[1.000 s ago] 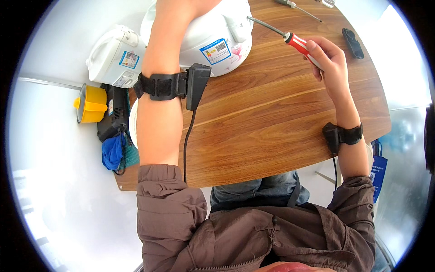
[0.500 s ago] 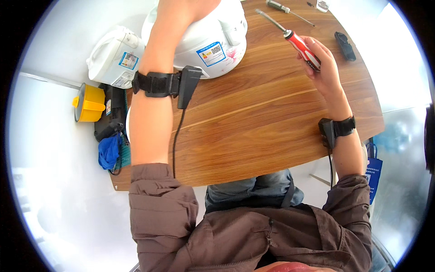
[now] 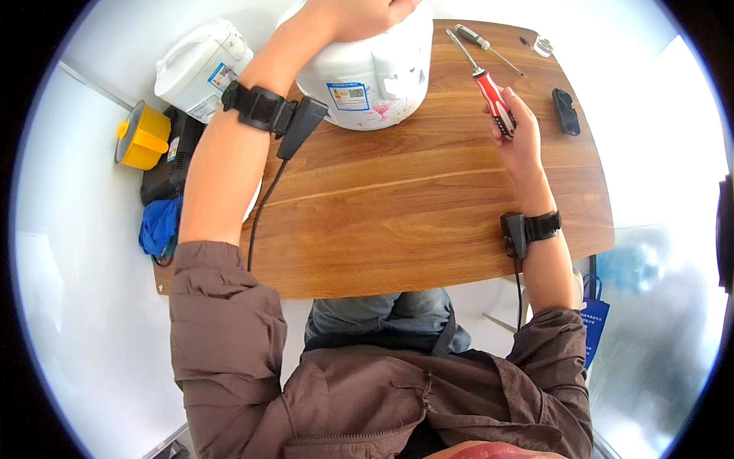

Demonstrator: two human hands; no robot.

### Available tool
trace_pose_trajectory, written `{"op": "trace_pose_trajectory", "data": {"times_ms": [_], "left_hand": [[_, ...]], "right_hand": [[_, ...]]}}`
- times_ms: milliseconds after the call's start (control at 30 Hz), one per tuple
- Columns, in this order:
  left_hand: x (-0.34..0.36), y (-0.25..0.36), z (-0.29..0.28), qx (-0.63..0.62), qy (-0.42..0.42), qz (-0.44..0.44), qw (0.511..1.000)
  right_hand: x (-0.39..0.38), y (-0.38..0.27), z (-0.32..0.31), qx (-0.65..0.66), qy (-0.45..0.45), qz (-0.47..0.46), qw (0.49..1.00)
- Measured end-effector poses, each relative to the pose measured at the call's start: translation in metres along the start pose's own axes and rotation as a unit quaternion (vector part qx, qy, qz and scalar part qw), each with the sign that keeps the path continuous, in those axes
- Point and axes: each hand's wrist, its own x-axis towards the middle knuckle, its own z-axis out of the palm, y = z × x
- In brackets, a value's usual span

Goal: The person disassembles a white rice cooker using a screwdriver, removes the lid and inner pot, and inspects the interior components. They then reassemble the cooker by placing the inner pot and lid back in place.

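A large rounded white rice cooker (image 3: 367, 113) with a blue-bordered label and a pink flower print stands at the table's far left. My left hand (image 3: 363, 17) lies over its top. The upper picture edge cuts off most of its fingers; those that show look bent. On the right, my right hand (image 3: 520, 138) is closed around the red-and-white handle of a screwdriver (image 3: 493, 98). Its metal shaft points up and away from me, above the tabletop. Beyond it lies a second screwdriver (image 3: 472, 37) with a grey handle.
A smaller white rice cooker (image 3: 200, 70), a yellow lidded pot (image 3: 145, 138), a black device (image 3: 167, 177) and blue cloth (image 3: 158, 228) line the wooden table's (image 3: 397, 229) left. A black case (image 3: 566, 112) and small clear container (image 3: 543, 47) sit right. Cables hang from both wrist straps.
The whole view has shifted. My left hand has moved right across the cooker's top. The screwdriver in my right hand now points more directly away from me.
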Motion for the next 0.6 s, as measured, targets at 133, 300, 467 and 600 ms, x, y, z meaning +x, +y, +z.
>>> {"op": "trace_pose_trajectory", "data": {"times_ms": [133,300,467,600], "left_hand": [[-0.004,0.008,-0.007,-0.021,-0.041,0.043,0.998],[-0.013,0.010,-0.012,-0.071,0.003,0.115,0.991],[-0.020,0.015,-0.010,0.023,0.227,0.200,0.953],[-0.040,0.020,-0.016,0.019,0.358,0.145,0.922]], "right_hand": [[-0.002,0.000,0.001,0.007,-0.021,-0.023,0.999],[-0.006,-0.001,0.003,0.024,-0.016,-0.039,0.999],[-0.002,-0.001,-0.002,0.031,-0.023,-0.040,0.998],[-0.003,-0.001,-0.004,0.035,-0.022,-0.045,0.998]]}}
